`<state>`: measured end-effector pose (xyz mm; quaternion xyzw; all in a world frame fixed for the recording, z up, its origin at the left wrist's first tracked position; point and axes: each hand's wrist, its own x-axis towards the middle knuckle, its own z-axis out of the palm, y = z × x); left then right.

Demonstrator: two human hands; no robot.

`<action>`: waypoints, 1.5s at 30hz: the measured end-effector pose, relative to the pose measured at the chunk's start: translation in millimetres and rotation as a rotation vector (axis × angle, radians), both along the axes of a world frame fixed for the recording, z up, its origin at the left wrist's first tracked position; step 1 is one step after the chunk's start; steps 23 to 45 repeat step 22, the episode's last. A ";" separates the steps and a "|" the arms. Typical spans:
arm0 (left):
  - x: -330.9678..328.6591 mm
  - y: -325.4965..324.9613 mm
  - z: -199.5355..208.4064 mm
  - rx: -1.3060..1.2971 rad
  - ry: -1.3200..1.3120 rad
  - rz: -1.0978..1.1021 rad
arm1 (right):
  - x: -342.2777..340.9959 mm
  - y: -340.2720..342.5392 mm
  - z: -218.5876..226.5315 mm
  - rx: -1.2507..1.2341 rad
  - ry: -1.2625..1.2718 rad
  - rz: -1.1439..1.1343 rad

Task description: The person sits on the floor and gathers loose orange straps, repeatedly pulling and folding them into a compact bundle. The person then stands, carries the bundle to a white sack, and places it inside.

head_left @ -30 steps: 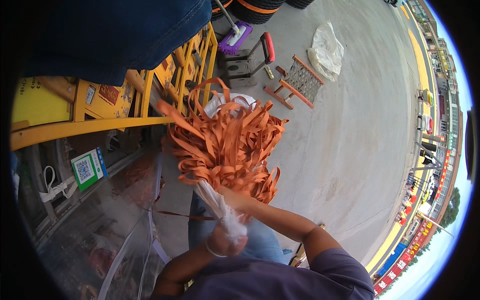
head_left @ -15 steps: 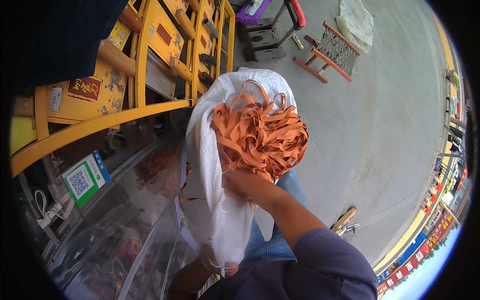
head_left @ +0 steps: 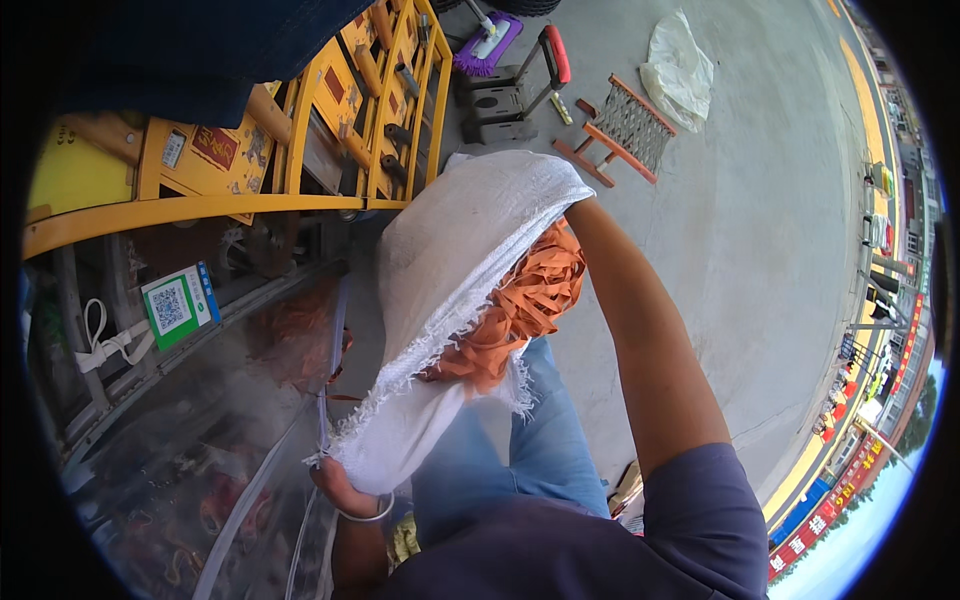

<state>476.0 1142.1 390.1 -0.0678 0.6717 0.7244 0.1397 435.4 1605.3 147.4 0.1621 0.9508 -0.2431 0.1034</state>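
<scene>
A white woven sack [head_left: 460, 230] with a frayed rim lies over a bundle of orange straps [head_left: 530, 295], its mouth gaping toward my legs. My left hand [head_left: 342, 487], with a bracelet at the wrist, is closed on the sack's lower left corner. My right arm reaches up past the straps, and my right hand [head_left: 582, 212] goes under the sack's far right rim. Its fingers are hidden by the white cloth. The straps bulge from the opening between my arms, touching neither visible part of my hands.
Left stands a yellow rack [head_left: 300, 203] of boxed, wooden-handled tools. Below it are a green-and-white code card [head_left: 178, 305] and clear plastic sheeting [head_left: 220, 450]. Beyond are a folding stool [head_left: 630, 130], a hand trolley [head_left: 505, 105], a purple mop [head_left: 488, 45] and a white plastic bag [head_left: 678, 70].
My right hand has left the straps for the sack's far right rim. The sack now covers more of the straps. My left hand has moved left and up with its corner.
</scene>
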 end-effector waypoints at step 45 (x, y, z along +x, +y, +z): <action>85.6 181.5 8.4 0.096 -0.266 -0.398 | 213.5 -100.2 41.7 -1.139 0.009 -1.118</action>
